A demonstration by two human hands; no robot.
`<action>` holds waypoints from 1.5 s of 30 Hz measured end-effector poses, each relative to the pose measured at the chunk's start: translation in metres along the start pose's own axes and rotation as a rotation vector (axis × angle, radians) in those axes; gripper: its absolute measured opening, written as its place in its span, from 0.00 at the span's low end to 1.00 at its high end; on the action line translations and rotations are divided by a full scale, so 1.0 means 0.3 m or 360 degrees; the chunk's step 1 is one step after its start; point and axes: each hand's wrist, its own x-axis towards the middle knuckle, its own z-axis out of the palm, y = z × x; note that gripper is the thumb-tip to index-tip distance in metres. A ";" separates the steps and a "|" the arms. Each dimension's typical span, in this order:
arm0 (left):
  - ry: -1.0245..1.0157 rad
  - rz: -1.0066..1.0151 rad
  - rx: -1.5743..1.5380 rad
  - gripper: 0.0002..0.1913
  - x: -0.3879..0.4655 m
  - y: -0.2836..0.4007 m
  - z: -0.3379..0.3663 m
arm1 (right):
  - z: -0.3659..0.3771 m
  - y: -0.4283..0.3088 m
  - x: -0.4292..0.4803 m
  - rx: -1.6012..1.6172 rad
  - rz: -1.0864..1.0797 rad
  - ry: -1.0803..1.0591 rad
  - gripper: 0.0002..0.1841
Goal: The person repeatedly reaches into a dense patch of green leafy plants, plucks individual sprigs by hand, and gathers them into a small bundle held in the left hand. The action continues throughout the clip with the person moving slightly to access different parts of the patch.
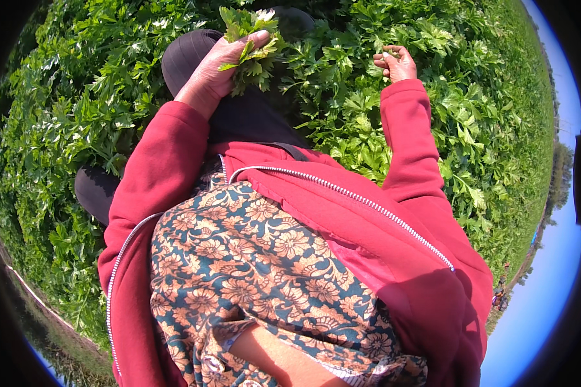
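Observation:
My left hand (222, 65) is closed around a bunch of green, celery-like leaves (256, 65), its thumb lying across them. It is above my knee in dark trousers (189, 55). Farther right, my right hand (395, 64) is among the growing leafy plants (339, 63), with thumb and fingertips pinched together. A bit of green shows between those fingers; whether it is picked or still attached cannot be told. Both arms wear red sleeves.
Dense leafy crop (489, 121) surrounds me on both sides. My other dark-clad knee (94, 193) is among plants at left. A pale strip (34, 295) borders the field at lower left. Small, unclear figures or objects (501, 295) are at the far right edge, near trees (559, 169).

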 end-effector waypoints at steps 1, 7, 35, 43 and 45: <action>0.0000 -0.0009 -0.0009 0.14 0.001 -0.001 0.003 | 0.049 -0.055 -0.027 -0.0014 -0.0114 -0.0150 0.08; -0.0003 0.0026 -0.0068 0.17 0.022 -0.012 0.008 | 0.467 -0.229 -0.214 -0.0024 -0.0850 -0.0487 0.09; -0.0173 -0.0316 -0.0161 0.31 0.074 0.026 0.003 | 0.584 -0.029 0.281 -0.0585 -0.0818 0.0378 0.17; -0.0299 -0.0442 0.0103 0.18 0.066 0.032 0.042 | 0.653 0.164 0.366 -0.1314 -0.0017 0.0000 0.35; -0.0290 -0.0435 0.0105 0.19 0.068 0.033 0.040 | 0.664 0.154 0.318 -0.1201 -0.0139 0.0151 0.34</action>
